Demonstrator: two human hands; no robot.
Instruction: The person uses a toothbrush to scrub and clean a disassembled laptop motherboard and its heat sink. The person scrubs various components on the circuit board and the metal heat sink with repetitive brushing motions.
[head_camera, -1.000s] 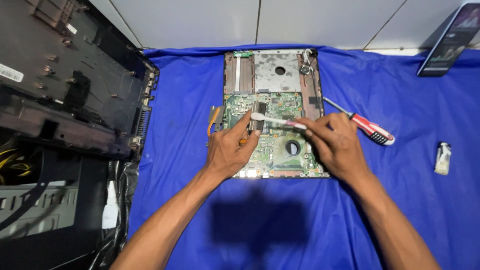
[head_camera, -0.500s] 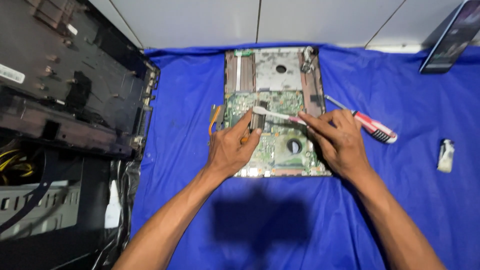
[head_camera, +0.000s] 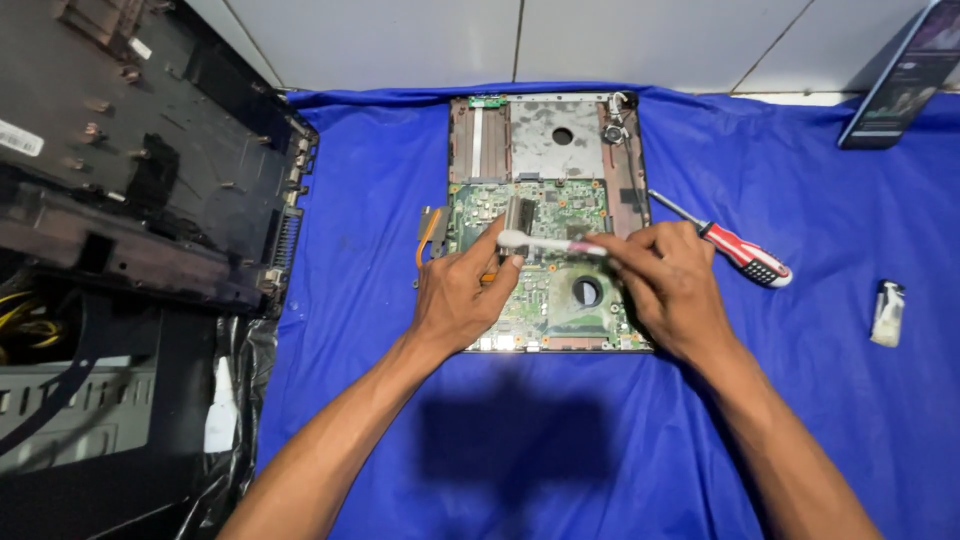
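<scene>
Green laptop motherboard (head_camera: 540, 270) lies bare in its opened lower case on the blue cloth (head_camera: 360, 400), so the stripping looks done and the cleaning looks partway. Right hand (head_camera: 668, 285) pinches the handle of a white toothbrush (head_camera: 545, 242), bristles at the board's middle. Left hand (head_camera: 462, 295) presses flat on the board, holding nothing. A red-handled screwdriver (head_camera: 740, 255) lies just beside.

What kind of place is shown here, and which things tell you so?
Probably an informal electronics repair spot. An opened laptop base with green circuit board lies on a blue cloth, beside a red-handled screwdriver. The right hand holds a white brush, and the left hand steadies the board.
</scene>
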